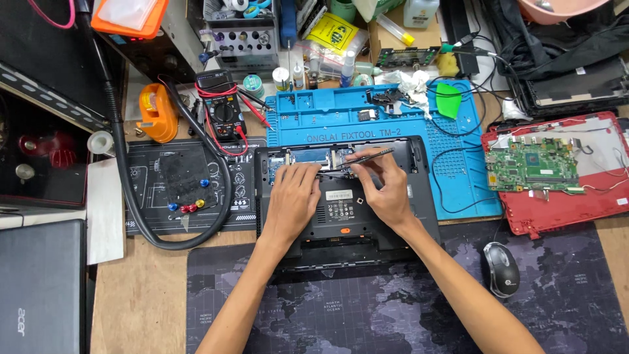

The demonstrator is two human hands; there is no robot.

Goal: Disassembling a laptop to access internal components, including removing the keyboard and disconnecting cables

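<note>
I see my left hand (291, 200) lying flat and released, palm down, on the black laptop (347, 210), which sits open-bellied near the table's middle, its long axis running left to right across the blue mat (458, 190) and the dark desk mat (393, 308). A bright board strip shows along its far edge. My right hand (386, 193) is pinched around tweezers (357, 159), slim and dark, lying nearly level, tips pointing left over that strip. A mouse (501, 269) sits well right.
</note>
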